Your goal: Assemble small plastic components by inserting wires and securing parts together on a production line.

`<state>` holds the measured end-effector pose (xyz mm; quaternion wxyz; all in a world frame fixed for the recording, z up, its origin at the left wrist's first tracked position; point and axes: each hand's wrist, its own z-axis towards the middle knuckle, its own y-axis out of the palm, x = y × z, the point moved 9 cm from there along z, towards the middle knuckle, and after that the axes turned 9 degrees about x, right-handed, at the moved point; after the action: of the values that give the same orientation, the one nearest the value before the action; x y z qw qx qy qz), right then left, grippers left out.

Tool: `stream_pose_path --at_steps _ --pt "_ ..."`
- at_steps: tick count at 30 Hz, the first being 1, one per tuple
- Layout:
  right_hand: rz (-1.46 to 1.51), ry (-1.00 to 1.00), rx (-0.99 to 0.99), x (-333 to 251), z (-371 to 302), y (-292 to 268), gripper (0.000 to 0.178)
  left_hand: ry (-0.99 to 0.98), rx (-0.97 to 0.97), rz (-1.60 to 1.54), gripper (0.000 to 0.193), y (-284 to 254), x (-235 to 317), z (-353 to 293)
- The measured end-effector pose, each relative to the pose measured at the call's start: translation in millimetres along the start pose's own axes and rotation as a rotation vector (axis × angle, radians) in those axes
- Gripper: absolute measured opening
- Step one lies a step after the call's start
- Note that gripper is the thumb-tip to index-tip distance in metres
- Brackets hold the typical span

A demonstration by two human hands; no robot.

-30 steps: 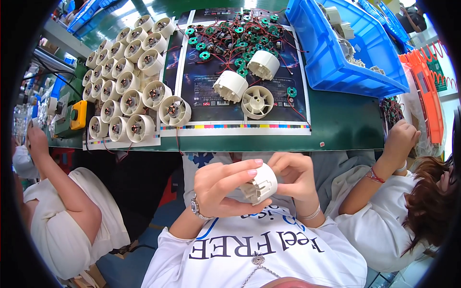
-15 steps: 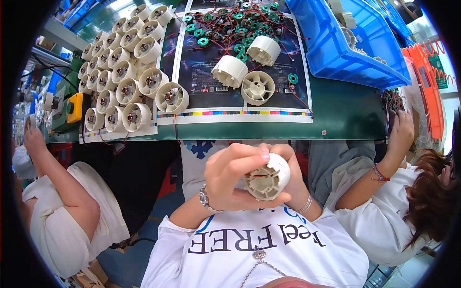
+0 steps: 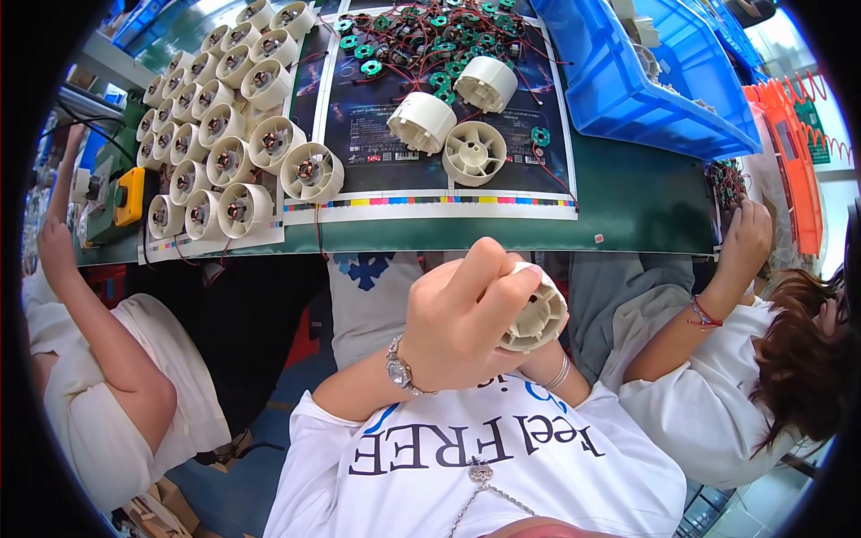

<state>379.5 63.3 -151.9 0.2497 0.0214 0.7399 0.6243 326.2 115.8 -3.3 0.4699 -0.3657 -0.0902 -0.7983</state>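
Observation:
A white round plastic fan housing (image 3: 542,321) is held in front of my chest, its ribbed open side showing. My left hand (image 3: 466,309), the one with the watch, is closed, with its curled fingertips against the housing's upper rim; whether they also pinch a wire is hidden. My right hand (image 3: 542,362) grips the housing from behind and below, mostly covered by the left hand and the housing. On the table beyond are two upturned white housings (image 3: 421,122) (image 3: 486,84) and a spoked one (image 3: 474,153) facing me.
Rows of housings with copper-wound motors (image 3: 228,161) fill the table's left. A pile of green circuit boards with red wires (image 3: 430,45) lies at the back. A blue bin (image 3: 664,108) stands right. Co-workers' arms (image 3: 99,314) (image 3: 695,323) reach in on both sides.
My left hand has turned and risen over the housing, its fingers now curled at the upper rim. The housing has shifted slightly right and tilted. The left co-worker's arm has moved up.

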Motion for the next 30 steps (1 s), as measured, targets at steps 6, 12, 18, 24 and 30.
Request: stream_pose_path --at_steps 6,12,18,24,30 --pt "-0.695 -0.38 0.018 -59.8 -7.2 31.8 0.017 -0.043 -0.003 -0.062 0.047 -11.7 -15.7 -8.3" --pt "-1.714 -1.013 -0.082 -93.3 -29.0 98.8 0.024 -0.421 0.072 -0.392 0.061 -27.8 -27.2 -10.8" --pt "-1.961 -1.191 -0.212 -70.7 -15.3 120.6 0.029 -0.096 -0.159 0.316 0.063 -7.3 -29.7 -18.7" --pt "-1.885 -1.273 -0.132 -83.8 -6.3 125.3 0.035 -0.007 0.105 0.491 0.055 -65.2 -56.9 -17.4" --pt "-2.226 -1.032 0.054 -122.2 28.0 97.1 0.04 -0.016 0.199 0.924 0.053 -119.5 -75.0 -19.6"
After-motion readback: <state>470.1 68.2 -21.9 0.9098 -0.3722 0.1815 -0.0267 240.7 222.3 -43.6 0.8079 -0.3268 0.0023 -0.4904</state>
